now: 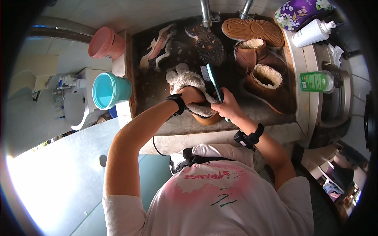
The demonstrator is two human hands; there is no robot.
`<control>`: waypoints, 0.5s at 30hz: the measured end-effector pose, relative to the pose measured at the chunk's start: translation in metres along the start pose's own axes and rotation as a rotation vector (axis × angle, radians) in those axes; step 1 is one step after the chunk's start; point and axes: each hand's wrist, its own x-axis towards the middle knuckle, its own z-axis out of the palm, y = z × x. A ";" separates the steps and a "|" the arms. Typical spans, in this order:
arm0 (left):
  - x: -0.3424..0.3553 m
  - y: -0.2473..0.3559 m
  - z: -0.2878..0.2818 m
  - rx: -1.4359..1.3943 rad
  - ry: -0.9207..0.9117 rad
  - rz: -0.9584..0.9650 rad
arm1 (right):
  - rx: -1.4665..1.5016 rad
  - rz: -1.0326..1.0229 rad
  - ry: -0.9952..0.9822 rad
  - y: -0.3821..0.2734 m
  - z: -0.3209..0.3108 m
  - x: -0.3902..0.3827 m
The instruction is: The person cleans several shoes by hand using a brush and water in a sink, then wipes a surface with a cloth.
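Note:
A fleecy cream slipper [183, 78] with small ear-like tufts and a tan sole is held near the front of the dark sink [153, 96]. My left hand [191, 95] reaches into its opening and steadies it; the fingers are hidden inside. My right hand [229, 105] is closed round the teal handle of a scrub brush [212, 80], beside the slipper's fleece edge. The brush's dark bristles face left, toward the slipper. Farther right in the sink stand two brown fleece-lined boots [264, 93] [252, 52].
At the sink's back lie a pale strappy shoe [157, 47], a dark-soled shoe [210, 45] and a brown sole [254, 31], below two metal taps [206, 13]. A pink bucket [105, 43] and teal bucket [112, 91] stand left. White pump bottle [313, 33] and green bottle [317, 82] are right.

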 end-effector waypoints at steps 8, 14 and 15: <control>-0.001 0.000 -0.013 -0.069 -0.065 0.010 | 0.022 0.033 0.002 0.001 0.002 0.001; 0.000 -0.004 0.009 0.192 0.088 0.057 | 0.040 0.048 -0.007 -0.001 0.003 0.002; -0.004 0.003 0.003 0.196 0.086 0.063 | 0.046 0.057 -0.004 0.001 0.001 0.002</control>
